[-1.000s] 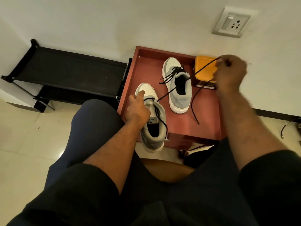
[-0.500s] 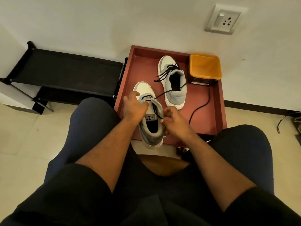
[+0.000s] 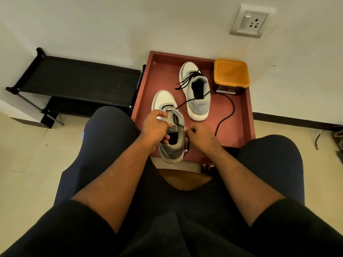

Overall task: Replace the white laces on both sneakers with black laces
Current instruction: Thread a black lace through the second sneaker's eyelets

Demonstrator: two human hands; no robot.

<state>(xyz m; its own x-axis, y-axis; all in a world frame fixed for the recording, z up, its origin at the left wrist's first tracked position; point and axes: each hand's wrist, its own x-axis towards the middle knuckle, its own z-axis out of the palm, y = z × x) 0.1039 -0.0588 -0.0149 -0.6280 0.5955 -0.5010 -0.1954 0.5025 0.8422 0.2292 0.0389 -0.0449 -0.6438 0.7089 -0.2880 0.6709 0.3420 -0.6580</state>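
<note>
My right hand (image 3: 201, 138), back down from that long pull, now pinches the black lace (image 3: 225, 115) beside the near sneaker (image 3: 171, 127) on the red tray (image 3: 247, 108), my left hand (image 3: 155, 129) gripping its tongue, so another eyelet comes next.

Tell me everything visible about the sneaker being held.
The near sneaker is grey with a white toe and sole, a labelled tongue and a black lace through only its lowest eyelets. It stands on the red tray, heel overhanging the front edge. The left hand grips its tongue; the right hand pinches the lace beside it.
</note>
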